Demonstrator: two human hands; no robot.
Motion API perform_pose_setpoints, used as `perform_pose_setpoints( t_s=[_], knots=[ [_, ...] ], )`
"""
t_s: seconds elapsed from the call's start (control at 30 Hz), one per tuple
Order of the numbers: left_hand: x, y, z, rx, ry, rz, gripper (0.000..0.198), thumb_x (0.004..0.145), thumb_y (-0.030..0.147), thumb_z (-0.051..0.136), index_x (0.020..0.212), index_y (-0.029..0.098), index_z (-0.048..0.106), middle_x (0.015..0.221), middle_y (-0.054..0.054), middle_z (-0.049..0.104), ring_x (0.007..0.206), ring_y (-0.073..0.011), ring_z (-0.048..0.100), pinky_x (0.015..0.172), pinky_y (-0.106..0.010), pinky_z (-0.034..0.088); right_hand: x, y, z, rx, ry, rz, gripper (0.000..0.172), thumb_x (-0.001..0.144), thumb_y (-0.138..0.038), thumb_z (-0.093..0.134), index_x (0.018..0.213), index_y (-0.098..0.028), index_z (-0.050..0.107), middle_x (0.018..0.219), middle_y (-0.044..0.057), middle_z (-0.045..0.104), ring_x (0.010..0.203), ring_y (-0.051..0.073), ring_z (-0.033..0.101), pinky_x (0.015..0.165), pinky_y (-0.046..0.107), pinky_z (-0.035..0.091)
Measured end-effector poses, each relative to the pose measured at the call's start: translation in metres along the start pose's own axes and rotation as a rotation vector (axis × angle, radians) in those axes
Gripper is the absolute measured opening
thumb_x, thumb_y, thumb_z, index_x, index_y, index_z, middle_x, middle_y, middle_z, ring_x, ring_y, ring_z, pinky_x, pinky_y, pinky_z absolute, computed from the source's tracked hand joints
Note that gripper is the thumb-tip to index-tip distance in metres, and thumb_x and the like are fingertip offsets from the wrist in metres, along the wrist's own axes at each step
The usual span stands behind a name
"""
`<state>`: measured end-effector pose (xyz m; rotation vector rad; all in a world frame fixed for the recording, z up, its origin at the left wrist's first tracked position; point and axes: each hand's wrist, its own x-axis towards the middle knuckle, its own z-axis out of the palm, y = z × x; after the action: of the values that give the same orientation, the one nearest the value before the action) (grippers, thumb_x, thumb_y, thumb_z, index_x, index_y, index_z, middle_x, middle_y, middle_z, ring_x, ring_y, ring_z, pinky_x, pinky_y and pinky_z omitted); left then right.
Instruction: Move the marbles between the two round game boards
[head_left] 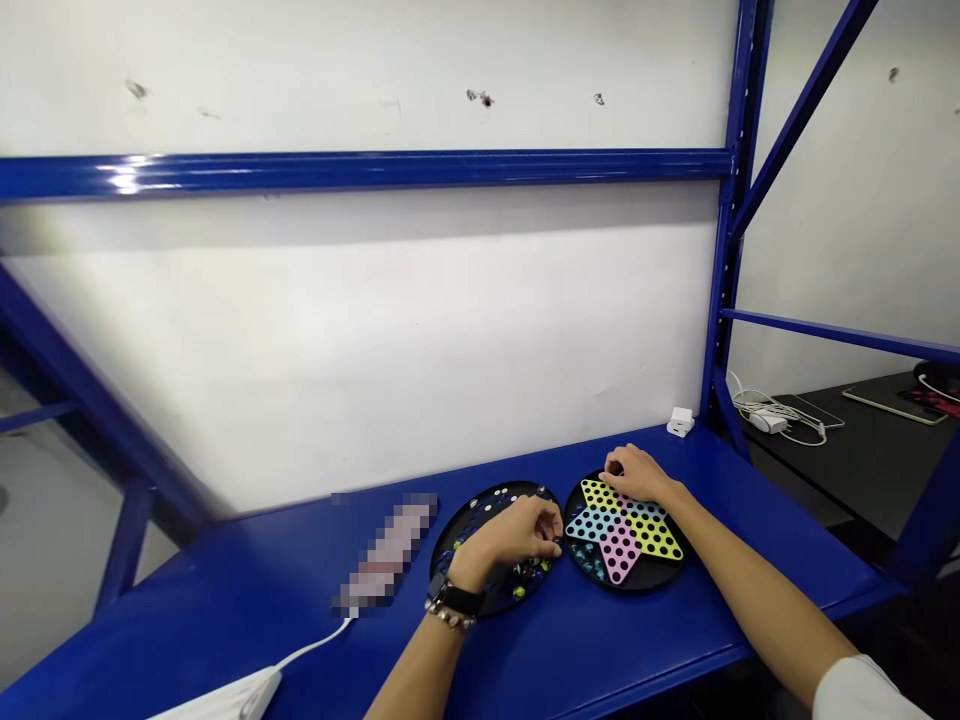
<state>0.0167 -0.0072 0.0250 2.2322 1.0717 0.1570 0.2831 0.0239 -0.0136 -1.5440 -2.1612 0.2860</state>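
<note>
A round black tray [469,520] with several loose marbles lies on the blue shelf [300,600]. To its right lies a round black board [660,575] with a yellow, pink and light-blue star full of holes. My left hand [517,535], with a watch and bracelet at the wrist, rests over the tray's right side, fingers curled in a pinch; what they hold is hidden. My right hand [634,475] sits on the board's far edge over the yellow point, fingers bent and closed.
A white plug adapter [680,422] sits at the back right of the shelf. A white cable and power brick [255,690] lie at the front left, next to a blurred patch. A black desk [847,450] with cables stands to the right, beyond a blue upright post [724,300].
</note>
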Motion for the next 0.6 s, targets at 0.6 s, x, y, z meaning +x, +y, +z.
perform_pose_setpoints(
  t_s=[0.6],
  knots=[
    [0.024, 0.013, 0.023, 0.011, 0.46, 0.012, 0.023, 0.081, 0.035, 0.063, 0.096, 0.019, 0.071, 0.094, -0.006, 0.073, 0.079, -0.0192, 0.067, 0.076, -0.029, 0.052, 0.0, -0.001, -0.001, -0.034, -0.002, -0.001, 0.024, 0.088, -0.041, 0.054, 0.077, -0.023, 0.063, 0.086, 0.004, 0.066, 0.088, 0.021, 0.055, 0.073, 0.03, 0.039]
  ],
)
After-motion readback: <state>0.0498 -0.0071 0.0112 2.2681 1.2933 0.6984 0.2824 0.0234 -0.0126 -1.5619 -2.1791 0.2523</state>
